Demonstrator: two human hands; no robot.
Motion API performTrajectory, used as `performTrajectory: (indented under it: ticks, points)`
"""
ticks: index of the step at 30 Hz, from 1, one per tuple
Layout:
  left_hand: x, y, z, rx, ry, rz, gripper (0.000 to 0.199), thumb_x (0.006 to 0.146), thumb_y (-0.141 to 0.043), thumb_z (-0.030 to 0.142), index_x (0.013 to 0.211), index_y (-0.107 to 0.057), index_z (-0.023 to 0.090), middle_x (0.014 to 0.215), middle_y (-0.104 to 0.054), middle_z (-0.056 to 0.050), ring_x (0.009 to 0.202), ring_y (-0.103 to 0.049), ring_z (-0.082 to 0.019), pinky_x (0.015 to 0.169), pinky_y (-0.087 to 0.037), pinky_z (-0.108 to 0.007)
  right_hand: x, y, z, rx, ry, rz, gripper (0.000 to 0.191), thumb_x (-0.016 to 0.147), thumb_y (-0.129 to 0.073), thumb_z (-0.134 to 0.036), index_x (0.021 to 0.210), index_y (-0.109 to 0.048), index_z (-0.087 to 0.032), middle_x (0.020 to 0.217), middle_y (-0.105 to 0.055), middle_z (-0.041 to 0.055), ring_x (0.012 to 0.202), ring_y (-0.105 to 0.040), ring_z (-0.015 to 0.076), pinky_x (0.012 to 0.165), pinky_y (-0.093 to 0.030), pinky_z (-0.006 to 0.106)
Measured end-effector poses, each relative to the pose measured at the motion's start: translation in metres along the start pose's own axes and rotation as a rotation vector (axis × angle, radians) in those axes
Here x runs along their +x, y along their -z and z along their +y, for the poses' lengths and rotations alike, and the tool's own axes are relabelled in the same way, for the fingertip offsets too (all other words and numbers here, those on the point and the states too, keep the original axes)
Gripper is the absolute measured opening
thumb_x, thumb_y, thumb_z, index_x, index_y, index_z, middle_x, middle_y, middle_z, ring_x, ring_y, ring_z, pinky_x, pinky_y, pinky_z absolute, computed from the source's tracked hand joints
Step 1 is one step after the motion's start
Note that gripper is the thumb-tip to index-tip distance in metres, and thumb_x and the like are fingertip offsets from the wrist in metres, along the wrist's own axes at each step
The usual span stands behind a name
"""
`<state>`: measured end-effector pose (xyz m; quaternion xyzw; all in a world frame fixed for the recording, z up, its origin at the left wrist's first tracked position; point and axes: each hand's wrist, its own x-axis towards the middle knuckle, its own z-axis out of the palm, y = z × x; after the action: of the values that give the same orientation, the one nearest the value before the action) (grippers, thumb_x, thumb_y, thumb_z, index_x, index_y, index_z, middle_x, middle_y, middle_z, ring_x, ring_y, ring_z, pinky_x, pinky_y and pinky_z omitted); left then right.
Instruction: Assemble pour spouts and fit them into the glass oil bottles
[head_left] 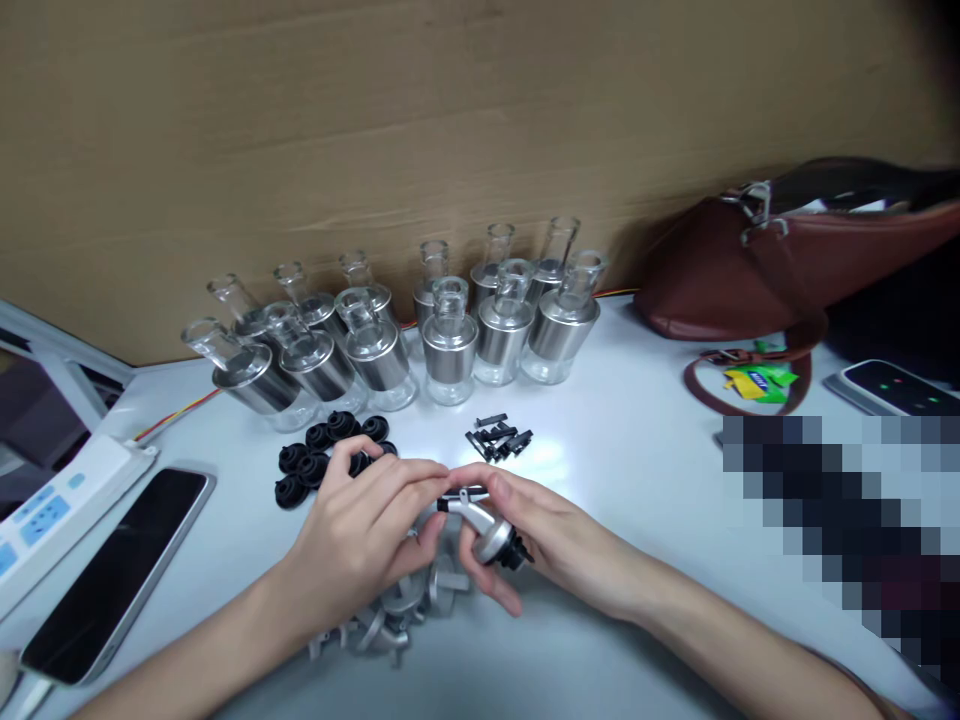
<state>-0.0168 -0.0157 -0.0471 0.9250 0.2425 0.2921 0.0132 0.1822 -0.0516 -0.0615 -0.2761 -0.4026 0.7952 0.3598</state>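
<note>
My right hand is closed round a silver metal pourer with a black ribbed stopper that points down to the right. The fingers of my left hand pinch the pourer's narrow spout end, and the fingertips of both hands meet above it. Beneath my hands lies a pile of silver metal pourer parts. Several black ribbed stoppers sit beyond my left hand, partly hidden by its fingers. Small black strips lie in a loose heap beyond my fingertips.
Two rows of glass bottles with metal bands stand along the cardboard wall. At the left are a phone and a white power strip. A brown bag, small packets and a dark device are at the right.
</note>
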Motion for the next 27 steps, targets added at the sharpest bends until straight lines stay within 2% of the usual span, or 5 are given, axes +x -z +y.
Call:
performTrajectory:
  ticks: [9,14,17,20,27]
  points:
    - [0.001,0.005,-0.001,-0.037,0.002,-0.082,0.027,0.096,-0.045,0.016,0.123,-0.047,0.015,0.110,-0.068,-0.013,0.097,-0.065,-0.020,0.088,-0.041,-0.037,-0.003,0.003,-0.013,-0.015,0.030,0.071,0.042,0.093,-0.042,-0.044,0.094,-0.066,-0.010,0.040,-0.046,-0.0060,0.035,-0.032,0.0074,0.041,-0.024,0.022]
    - [0.004,0.007,-0.001,-0.035,0.028,-0.255,0.023,0.097,-0.046,0.024,0.116,-0.055,0.015,0.110,-0.067,-0.012,0.099,-0.064,-0.023,0.083,-0.050,-0.037,-0.006,0.009,-0.015,-0.088,0.123,0.111,0.049,0.093,-0.035,-0.045,0.077,-0.066,-0.010,0.035,-0.037,-0.0074,0.031,-0.023,0.0066,0.041,-0.019,0.025]
    - [0.001,0.007,-0.004,-0.018,0.005,-0.411,0.036,0.095,-0.051,0.036,0.122,-0.057,0.014,0.128,-0.061,-0.017,0.121,-0.056,-0.030,0.094,-0.051,-0.044,-0.004,0.011,-0.016,-0.217,0.208,0.239,0.047,0.094,-0.038,-0.050,0.088,-0.065,-0.011,0.042,-0.044,-0.0058,0.037,-0.033,0.0087,0.044,-0.026,0.024]
    - [0.003,0.008,-0.010,-0.034,0.036,-0.531,0.048,0.095,-0.050,0.045,0.128,-0.055,0.011,0.139,-0.053,-0.021,0.131,-0.049,-0.034,0.100,-0.047,-0.049,0.001,0.011,-0.015,-0.365,0.369,0.401,0.037,0.094,-0.046,-0.050,0.110,-0.057,-0.019,0.066,-0.060,-0.0013,0.059,-0.053,0.0127,0.058,-0.041,0.025]
    - [0.037,0.023,-0.016,-0.169,0.097,-0.642,0.035,0.096,-0.049,0.039,0.116,-0.064,0.015,0.108,-0.073,-0.013,0.094,-0.071,-0.027,0.078,-0.056,-0.035,0.008,0.005,-0.038,-0.676,0.598,0.619,0.026,0.095,-0.049,-0.041,0.108,-0.062,-0.022,0.089,-0.065,0.0037,0.080,-0.060,0.0164,0.070,-0.048,0.029]
